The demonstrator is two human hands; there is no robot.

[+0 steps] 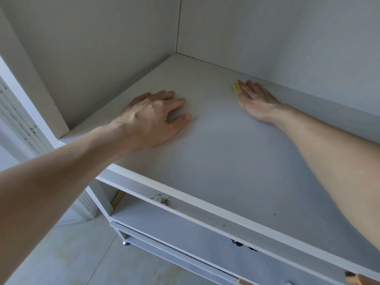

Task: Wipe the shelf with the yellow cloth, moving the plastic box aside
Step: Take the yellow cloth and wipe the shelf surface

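Observation:
My right hand (256, 98) lies flat on the white shelf (226, 157), close to the back wall, pressing the yellow cloth (235, 87) down. Only a thin yellow edge of the cloth shows past the thumb side of the hand. My left hand (156, 118) rests palm down on the shelf's left part, fingers slightly spread, holding nothing. The plastic box is not in view.
Dark crumbs and a brown smear (163, 200) sit on the shelf's front edge. The side panel (92, 58) and back wall (287, 38) enclose the shelf. Below are a lower shelf (185, 229) and a drawer front with dark knobs (236, 242).

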